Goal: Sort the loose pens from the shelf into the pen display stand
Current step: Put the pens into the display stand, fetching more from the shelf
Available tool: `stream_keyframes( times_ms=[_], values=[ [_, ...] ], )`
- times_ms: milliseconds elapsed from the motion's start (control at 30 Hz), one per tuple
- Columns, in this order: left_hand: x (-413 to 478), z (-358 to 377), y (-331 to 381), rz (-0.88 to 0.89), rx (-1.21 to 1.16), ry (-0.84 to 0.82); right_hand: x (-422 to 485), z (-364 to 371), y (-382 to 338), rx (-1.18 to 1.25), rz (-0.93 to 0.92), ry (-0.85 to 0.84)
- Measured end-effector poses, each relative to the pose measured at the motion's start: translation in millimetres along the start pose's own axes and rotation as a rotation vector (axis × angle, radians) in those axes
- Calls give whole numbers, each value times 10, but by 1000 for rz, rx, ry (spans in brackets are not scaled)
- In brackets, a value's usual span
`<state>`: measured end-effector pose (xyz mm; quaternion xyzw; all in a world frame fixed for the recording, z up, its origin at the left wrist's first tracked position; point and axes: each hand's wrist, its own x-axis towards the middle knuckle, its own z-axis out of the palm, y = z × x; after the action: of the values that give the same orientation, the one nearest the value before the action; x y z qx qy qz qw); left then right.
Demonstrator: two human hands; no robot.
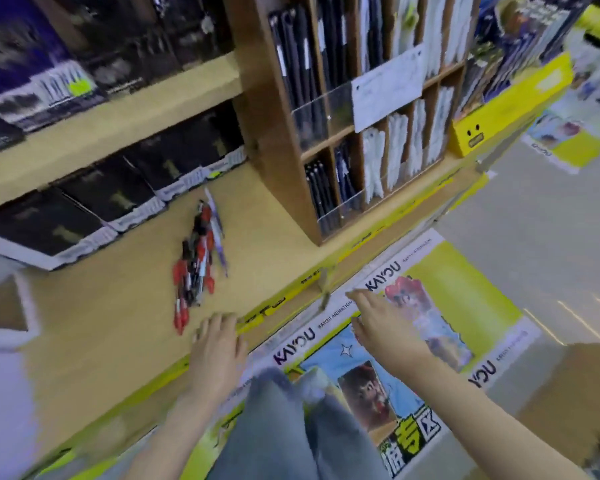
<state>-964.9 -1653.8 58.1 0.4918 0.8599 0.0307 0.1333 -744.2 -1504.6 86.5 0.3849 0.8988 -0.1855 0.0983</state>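
Observation:
A heap of loose pens (197, 261), mostly red and black with one pale purple, lies on the wooden shelf (118, 306). The wooden pen display stand (274, 140) rises to their right, its compartments holding black and white pens behind clear fronts. My left hand (219, 344) rests on the shelf's front edge just below the heap, fingers relaxed, holding nothing. My right hand (381, 323) hovers in front of the shelf edge, below the stand, fingers extended and empty. The picture is blurred by motion.
Black boxed pen sets (84, 209) line the back of the shelf, with more on the upper shelf (111, 109). A yellow display box (510, 98) sits right of the stand. Posters (395, 341) cover the shelf front below. Grey floor (534, 237) lies to the right.

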Motion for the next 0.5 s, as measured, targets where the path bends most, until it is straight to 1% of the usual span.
stream_keyframes(
  times_ms=[67, 133, 200, 267, 333, 433, 500],
  values=[
    [125, -135, -249, -135, -96, 70, 248, 9, -297, 42, -66, -2],
    [346, -212, -484, -294, -202, 116, 531, 30, -603, 171, -99, -13],
    [614, -206, -671, -422, -349, 128, 845, 92, -871, 305, -73, -18],
    [861, -166, -765, -535, -433, 99, 1143, 169, -1105, 425, -11, -38],
    [1044, -146, -726, -593, -476, 73, 1412, 234, -1319, 490, 40, -35],
    [1258, -173, -571, -606, -545, 76, 1721, 282, -1633, 533, 81, -2],
    [1352, -143, -511, -633, -639, 53, 1841, 322, -1808, 577, 93, -1]
  ],
)
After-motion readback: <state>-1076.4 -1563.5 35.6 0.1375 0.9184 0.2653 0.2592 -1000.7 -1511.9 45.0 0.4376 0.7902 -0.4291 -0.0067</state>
